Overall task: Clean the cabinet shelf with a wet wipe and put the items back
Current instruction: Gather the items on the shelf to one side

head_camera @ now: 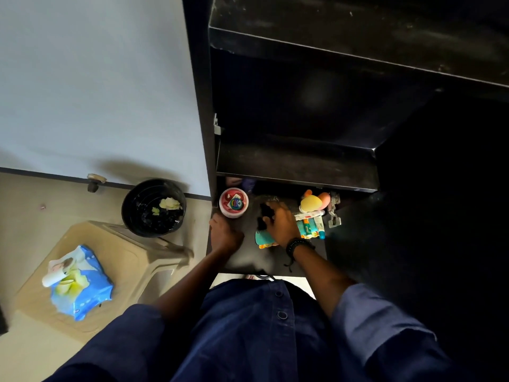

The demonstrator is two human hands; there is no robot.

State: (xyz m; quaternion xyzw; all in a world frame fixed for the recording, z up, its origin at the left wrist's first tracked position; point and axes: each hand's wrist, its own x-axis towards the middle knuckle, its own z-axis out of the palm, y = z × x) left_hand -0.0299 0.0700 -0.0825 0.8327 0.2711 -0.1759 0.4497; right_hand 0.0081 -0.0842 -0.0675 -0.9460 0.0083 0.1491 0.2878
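On the dark cabinet shelf (pixel 248 260), my right hand (pixel 281 224) lies over a teal comb (pixel 263 237) and grips a small black object (pixel 265 212). My left hand (pixel 224 234) rests with curled fingers at the shelf's left front edge and holds nothing that I can see. A red and white round tub (pixel 233 202) stands at the shelf's left. To the right lie tubes (pixel 309 223), a yellow and orange toy (pixel 312 202) and a metal padlock (pixel 333 213). The blue wet wipe pack (pixel 80 282) lies open on a beige stool (pixel 137 260).
A black bin (pixel 154 208) holding used wipes stands on the floor by the wall, left of the cabinet. Dark upper shelves (pixel 297 166) overhang the low shelf. The cabinet's right side is in deep shadow.
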